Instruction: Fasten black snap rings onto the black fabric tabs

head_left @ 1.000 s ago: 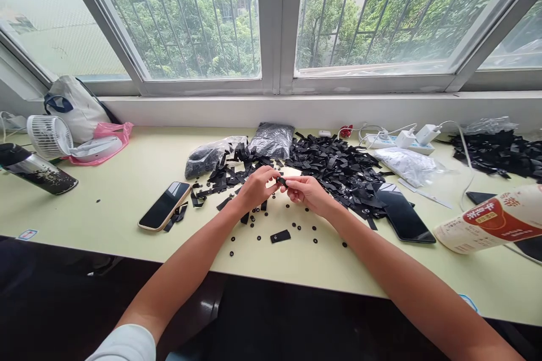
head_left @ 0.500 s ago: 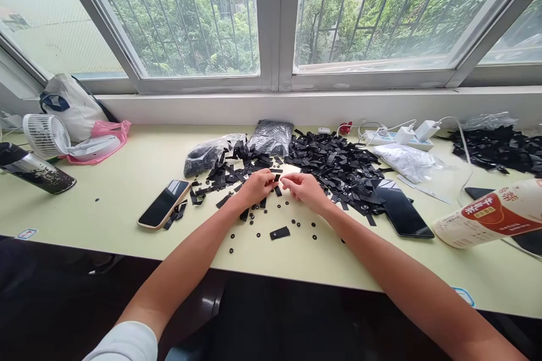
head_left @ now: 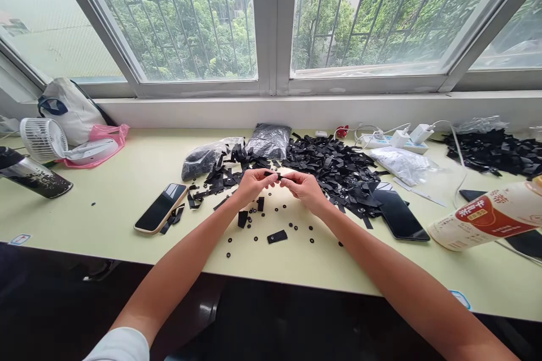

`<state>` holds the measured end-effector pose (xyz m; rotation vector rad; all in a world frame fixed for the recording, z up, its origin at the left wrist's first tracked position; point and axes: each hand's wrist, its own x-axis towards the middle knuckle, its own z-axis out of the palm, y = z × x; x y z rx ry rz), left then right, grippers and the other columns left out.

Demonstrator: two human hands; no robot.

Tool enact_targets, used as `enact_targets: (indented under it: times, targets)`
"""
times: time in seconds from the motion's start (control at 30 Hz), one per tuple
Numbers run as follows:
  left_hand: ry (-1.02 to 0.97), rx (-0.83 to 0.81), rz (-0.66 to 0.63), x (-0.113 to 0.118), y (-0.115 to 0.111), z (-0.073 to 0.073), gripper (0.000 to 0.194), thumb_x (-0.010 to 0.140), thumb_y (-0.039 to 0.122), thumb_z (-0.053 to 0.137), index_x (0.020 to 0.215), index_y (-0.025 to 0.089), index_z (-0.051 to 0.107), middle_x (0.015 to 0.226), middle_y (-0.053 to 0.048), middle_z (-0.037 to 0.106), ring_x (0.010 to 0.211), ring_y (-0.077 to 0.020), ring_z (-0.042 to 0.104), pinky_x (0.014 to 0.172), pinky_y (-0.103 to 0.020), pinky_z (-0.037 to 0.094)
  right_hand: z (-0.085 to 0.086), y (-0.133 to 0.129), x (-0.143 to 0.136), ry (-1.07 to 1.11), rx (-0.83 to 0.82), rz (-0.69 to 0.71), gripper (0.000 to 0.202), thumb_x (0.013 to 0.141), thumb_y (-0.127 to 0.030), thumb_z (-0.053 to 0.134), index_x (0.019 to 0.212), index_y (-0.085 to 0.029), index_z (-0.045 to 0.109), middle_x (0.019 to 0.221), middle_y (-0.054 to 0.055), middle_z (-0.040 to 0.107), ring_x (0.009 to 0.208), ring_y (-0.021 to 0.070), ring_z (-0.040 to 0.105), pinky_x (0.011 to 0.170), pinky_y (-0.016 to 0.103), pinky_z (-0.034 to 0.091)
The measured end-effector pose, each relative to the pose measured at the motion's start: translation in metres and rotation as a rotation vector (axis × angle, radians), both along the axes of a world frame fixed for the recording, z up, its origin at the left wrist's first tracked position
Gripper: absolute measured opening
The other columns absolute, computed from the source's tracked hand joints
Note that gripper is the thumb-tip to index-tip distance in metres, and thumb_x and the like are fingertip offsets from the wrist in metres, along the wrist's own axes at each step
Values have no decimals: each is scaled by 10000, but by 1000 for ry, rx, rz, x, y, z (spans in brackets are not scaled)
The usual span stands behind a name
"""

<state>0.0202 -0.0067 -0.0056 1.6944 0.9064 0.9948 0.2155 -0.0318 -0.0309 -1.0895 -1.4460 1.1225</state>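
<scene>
My left hand point(head_left: 255, 185) and my right hand point(head_left: 302, 187) meet above the middle of the table, fingertips pinched. Between them is a small black fabric strip point(head_left: 278, 177), gripped from both sides. Whether a small round piece is pinched with it is too small to tell. Below the hands, several small black round pieces point(head_left: 296, 227) lie scattered. A single black strip point(head_left: 277, 237) with a small white mark lies nearer the table's front edge. Behind my right hand spreads a large heap of black strips point(head_left: 339, 163).
A phone point(head_left: 161, 207) lies at left, a dark tablet-like device point(head_left: 400, 211) at right. Clear plastic bags point(head_left: 269, 141) sit behind the hands. A bottle point(head_left: 486, 213) leans in from the right. A fan point(head_left: 44, 138) and a tumbler point(head_left: 36, 174) are at far left, a power strip point(head_left: 396, 141) at back right.
My hands have come together, and the right fingertips now close on the black strip that the left hand was holding. The whole view has shifted slightly.
</scene>
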Motion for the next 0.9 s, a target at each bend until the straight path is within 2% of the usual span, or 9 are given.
enact_targets:
  times: [0.17,0.27,0.5,0.67,0.77,0.9]
  targets:
    - [63,35,-26,-5,1,1,337,804,454,754,933,144,781,764,-59,719,670,-146,602,615,-262,479,0,-2,-1,-64,26,44,401,808,-516,695,1074,-220,742,946,62,720,697,157,582,543,254,421]
    - [90,39,-78,-6,1,-1,311,804,437,756,908,144,776,777,-55,720,679,-144,607,630,-261,480,-2,-1,-1,-68,17,113,440,811,-529,696,1119,-219,745,908,61,716,721,166,594,571,260,450]
    - [163,21,-107,-13,3,8,334,839,463,709,885,136,756,728,-43,681,657,-135,578,618,-257,469,-4,1,2,-52,12,115,355,815,-519,690,932,-195,780,771,42,695,587,126,499,537,261,411]
    - [413,230,1,-36,10,18,308,888,448,633,950,174,759,839,-59,714,717,-163,606,616,-268,459,-4,-1,2,-77,-20,21,356,805,-542,685,881,-201,751,775,37,691,586,133,517,495,250,390]
    - [579,295,-105,-45,15,18,231,829,387,692,925,195,778,849,-60,713,735,-175,625,630,-269,466,-4,0,2,-73,-57,-25,385,776,-568,697,879,-201,753,801,37,700,558,124,500,477,255,391]
    - [657,331,-207,-43,17,8,150,823,245,644,822,192,785,824,-57,704,681,-154,620,619,-259,458,-5,1,3,-83,-86,-40,396,758,-578,706,840,-194,761,792,26,698,496,93,431,460,254,361]
